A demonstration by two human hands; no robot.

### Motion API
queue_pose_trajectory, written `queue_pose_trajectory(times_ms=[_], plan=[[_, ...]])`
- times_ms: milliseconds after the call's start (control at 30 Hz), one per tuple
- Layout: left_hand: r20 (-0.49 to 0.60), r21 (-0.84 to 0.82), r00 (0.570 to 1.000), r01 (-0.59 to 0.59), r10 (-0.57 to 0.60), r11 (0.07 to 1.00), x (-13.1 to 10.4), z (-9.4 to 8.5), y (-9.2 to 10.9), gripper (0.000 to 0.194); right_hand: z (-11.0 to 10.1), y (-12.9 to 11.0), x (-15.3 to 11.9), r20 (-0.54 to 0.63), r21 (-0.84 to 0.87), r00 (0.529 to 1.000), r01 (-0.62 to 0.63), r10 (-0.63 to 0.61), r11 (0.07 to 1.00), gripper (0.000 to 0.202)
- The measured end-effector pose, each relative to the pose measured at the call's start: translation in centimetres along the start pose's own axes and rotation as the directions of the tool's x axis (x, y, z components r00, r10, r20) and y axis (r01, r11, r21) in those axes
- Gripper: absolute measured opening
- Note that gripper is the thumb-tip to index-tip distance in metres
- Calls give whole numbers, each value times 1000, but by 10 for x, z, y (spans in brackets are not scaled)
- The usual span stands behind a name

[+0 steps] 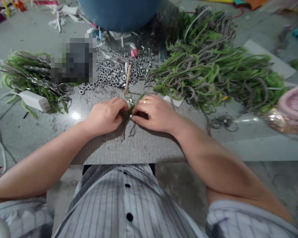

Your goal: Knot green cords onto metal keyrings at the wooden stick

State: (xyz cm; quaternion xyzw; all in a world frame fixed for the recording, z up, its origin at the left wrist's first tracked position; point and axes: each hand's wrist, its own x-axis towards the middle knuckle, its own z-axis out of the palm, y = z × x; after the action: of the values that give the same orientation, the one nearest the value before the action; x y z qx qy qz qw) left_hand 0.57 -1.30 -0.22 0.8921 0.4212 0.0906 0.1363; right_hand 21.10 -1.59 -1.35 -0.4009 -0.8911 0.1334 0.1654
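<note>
Near the front of the table, my left hand and my right hand meet with fingertips almost touching. Both are closed in a pinch on a short green and grey cord, whose loose ends hang toward the table edge. A shiny metal piece sits at the cord just beyond my fingertips; its exact shape is partly hidden. My right hand wears a ring. Just past the fingers, a thin wooden stick points away from me.
Many metal nuts lie scattered behind my hands, before a blue tub. To the right spreads a big heap of green and grey cords. On the left are bundled cords and a white adapter. A pink-rimmed object stands far right.
</note>
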Motion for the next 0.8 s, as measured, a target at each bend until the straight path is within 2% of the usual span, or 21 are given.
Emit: queue_pose_trajectory(times_ms=[200, 300, 433, 600, 800], plan=[[-36, -32, 999, -13, 12, 999, -1, 1, 0, 30, 2, 1, -1, -12, -18, 1000, 5, -5, 1000, 23], [-108, -33, 993, -42, 39, 999, -1, -1, 1, 25, 2, 0, -1, -6, -19, 1000, 0, 0, 1000, 25], [-212, -97, 974, -104, 82, 990, -4, -4, 5, 19, 1, -2, 0, 19, -14, 999, -39, 40, 999, 16], [-144, -308, 977, -198, 160, 931, -4, -4, 6, 17, 0, -5, 0, 20, -47, 998, -63, 64, 997, 10], [-106, -330, 991, -116, 86, 937, -1, -2, 3, 20, 0, -3, -1, 22, -27, 999, -37, 37, 999, 15]])
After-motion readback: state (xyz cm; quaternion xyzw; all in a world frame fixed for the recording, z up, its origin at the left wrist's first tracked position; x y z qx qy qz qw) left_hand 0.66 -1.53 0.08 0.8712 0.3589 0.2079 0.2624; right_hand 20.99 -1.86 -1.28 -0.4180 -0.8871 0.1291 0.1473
